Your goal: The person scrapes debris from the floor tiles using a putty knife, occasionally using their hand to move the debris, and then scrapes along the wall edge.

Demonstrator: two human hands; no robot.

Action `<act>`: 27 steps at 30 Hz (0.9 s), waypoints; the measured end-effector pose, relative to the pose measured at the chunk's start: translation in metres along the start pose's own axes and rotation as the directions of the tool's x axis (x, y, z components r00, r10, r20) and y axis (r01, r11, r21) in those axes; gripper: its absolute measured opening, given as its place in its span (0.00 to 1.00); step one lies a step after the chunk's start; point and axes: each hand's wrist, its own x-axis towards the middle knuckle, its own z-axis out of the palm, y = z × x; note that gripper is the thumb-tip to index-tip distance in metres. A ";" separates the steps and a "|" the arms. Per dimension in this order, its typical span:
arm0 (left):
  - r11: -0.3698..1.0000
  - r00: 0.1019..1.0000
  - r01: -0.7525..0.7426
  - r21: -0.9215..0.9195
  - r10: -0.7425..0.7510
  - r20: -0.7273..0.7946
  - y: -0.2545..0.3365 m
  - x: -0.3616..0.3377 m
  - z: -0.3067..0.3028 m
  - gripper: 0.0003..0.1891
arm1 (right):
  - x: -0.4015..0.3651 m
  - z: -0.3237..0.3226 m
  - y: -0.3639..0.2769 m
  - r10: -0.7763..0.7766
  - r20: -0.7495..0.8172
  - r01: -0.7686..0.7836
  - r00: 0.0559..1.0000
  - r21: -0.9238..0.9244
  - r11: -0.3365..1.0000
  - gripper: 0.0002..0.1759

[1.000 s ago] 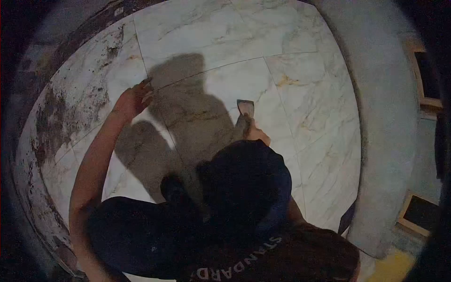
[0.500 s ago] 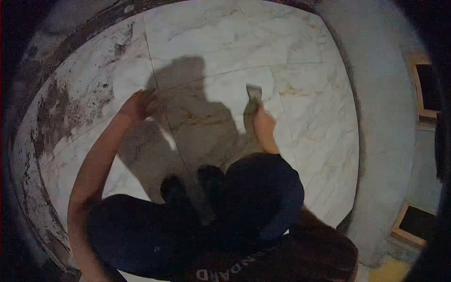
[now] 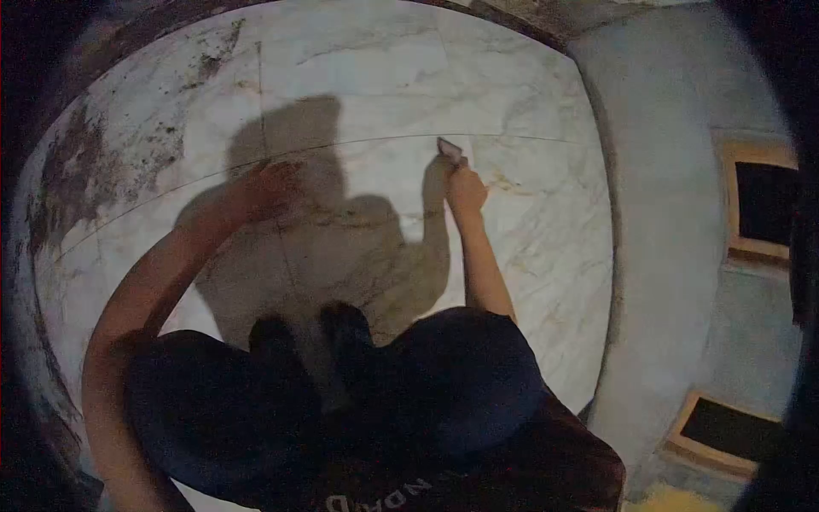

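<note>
My right hand is closed around the handle of a small flat-bladed scraper. The blade points away from me and sits at the long joint between the marble-look floor tiles. To the left, my left hand reaches down to the tiles near the same joint, partly inside my own shadow. Its fingers look stretched out, though dim and blurred, and no object shows in them. My bent knees in dark trousers and my dark shoes fill the lower middle.
Dark grime covers the tiles at the left. A grey wall rises along the right, with two framed dark openings in it. Something yellow lies at the bottom right.
The right hand has moved slightly up and left, bringing the scraper to the joint, and its forearm now shows. My left hand has shifted right. The whole view has tilted a little.
</note>
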 end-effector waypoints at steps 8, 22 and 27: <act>0.958 0.987 0.159 -0.238 -0.154 0.040 -0.003 0.000 -0.007 0.28 | -0.038 0.018 0.005 0.070 0.033 -0.070 0.997 -0.012 0.997 0.21; 0.969 0.974 0.227 -0.100 -0.223 0.045 -0.013 -0.007 -0.017 0.30 | 0.037 0.015 0.040 0.032 -0.054 -0.033 0.998 -0.019 0.999 0.24; 0.902 0.935 0.330 -0.277 -0.273 0.226 -0.010 -0.001 -0.026 0.32 | -0.050 -0.004 0.021 0.086 0.086 -0.081 0.993 -0.059 0.995 0.24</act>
